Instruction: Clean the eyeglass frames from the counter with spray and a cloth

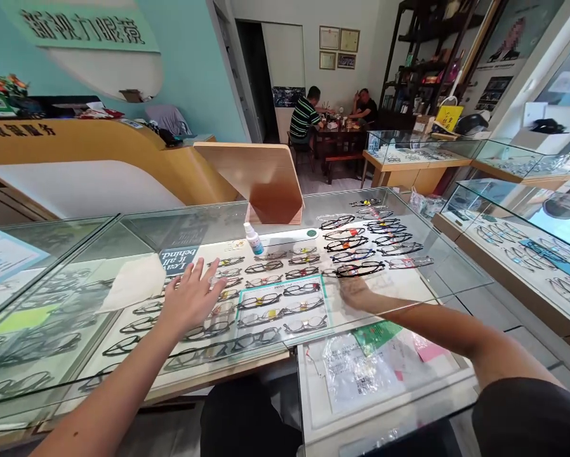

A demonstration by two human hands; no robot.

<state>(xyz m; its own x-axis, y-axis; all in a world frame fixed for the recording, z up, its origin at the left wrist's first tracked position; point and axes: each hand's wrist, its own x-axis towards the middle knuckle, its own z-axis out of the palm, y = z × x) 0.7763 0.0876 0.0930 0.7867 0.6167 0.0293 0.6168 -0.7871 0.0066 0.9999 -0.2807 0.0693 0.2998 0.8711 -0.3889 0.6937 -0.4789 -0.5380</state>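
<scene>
My left hand (194, 295) lies over the glass top of the display case (209, 219), palm down with its fingers spread. Nothing is in it, and rows of eyeglasses show beneath and around it. My right hand (354, 293) reaches in low at the case's right part, seemingly under the glass. Its fingers are partly hidden by a pair of black eyeglasses (360, 270), so I cannot tell whether it grips anything. Several more eyeglasses (346, 244) lie in rows just beyond it. A teal-edged panel (237, 311) with several eyeglasses sits between my hands.
A white spray bottle (253, 240) and a wooden stand (270, 184) are on the case. A pale cloth (135, 279) lies at the left. Below my right arm, an open drawer (316, 406) holds plastic bags (356, 368). Two people sit at a far table (337, 130).
</scene>
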